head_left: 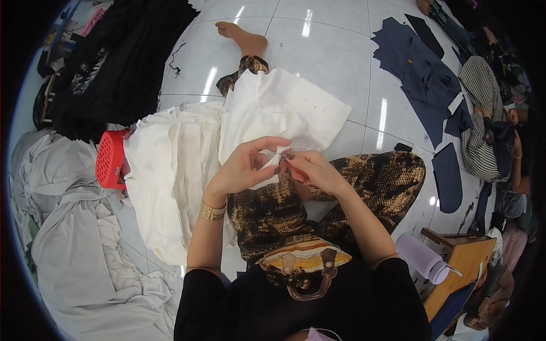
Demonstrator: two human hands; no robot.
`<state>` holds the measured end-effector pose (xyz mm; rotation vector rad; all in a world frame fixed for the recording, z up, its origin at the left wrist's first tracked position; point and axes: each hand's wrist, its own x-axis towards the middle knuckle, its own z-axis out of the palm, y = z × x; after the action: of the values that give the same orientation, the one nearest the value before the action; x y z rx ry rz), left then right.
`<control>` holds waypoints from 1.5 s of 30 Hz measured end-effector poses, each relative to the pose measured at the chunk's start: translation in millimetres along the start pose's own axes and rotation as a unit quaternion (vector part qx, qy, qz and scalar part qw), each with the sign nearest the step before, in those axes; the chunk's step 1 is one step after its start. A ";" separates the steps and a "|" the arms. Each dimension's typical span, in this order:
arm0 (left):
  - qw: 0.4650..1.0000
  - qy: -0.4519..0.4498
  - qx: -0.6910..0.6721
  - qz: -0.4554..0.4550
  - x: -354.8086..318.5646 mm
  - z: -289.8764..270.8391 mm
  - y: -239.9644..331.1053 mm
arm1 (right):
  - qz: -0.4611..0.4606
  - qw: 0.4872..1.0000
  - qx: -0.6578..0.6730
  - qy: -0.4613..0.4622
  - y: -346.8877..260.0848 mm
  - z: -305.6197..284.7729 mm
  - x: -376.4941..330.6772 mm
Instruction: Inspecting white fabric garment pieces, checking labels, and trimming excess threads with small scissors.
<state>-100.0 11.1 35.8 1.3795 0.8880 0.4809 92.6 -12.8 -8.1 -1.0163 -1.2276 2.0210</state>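
A white fabric piece (267, 108) is spread over my lap and lower leg, its far corner reaching over the floor to the right. My left hand (247, 166) pinches a folded edge of it between thumb and fingers, lifted above my thigh. Right beside that edge, the fingers of my right hand (313, 170) are closed and meet the cloth at their tips. Whether they grip only cloth or also some small item is hidden. To my left lies a thick stack of white fabric pieces (162, 182), several with small labels along the far edge.
Behind the stack stands a red perforated plastic basket (111, 159). Grey cloth (74, 244) and black cloth (125, 62) are heaped at left. Navy fabric pieces (421, 74) lie right on the tiled floor. A lilac bottle (421, 258) and wooden stool (463, 267) are near right; another person's arm (518, 159) shows beyond.
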 end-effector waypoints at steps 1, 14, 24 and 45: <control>1.000 0.000 -0.001 0.000 0.3 -0.8 -0.3 | 0.006 1.000 0.007 -0.007 0.2 -0.9 0.1; 0.999 -0.034 0.009 -0.016 2.1 -0.8 1.7 | -0.006 1.000 0.005 -0.030 -0.6 -8.9 2.4; 0.997 -0.058 0.043 -0.029 2.9 -4.1 -0.4 | 0.033 0.999 0.032 -0.020 -8.5 -6.9 -0.9; 0.795 0.374 0.423 0.223 -10.5 -128.6 77.8 | -0.435 0.621 -0.332 0.561 -136.9 -121.7 57.8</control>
<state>-190.3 97.6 119.8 2.3151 1.5366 1.1329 171.6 147.8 61.5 -1.2640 -1.2412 -0.0419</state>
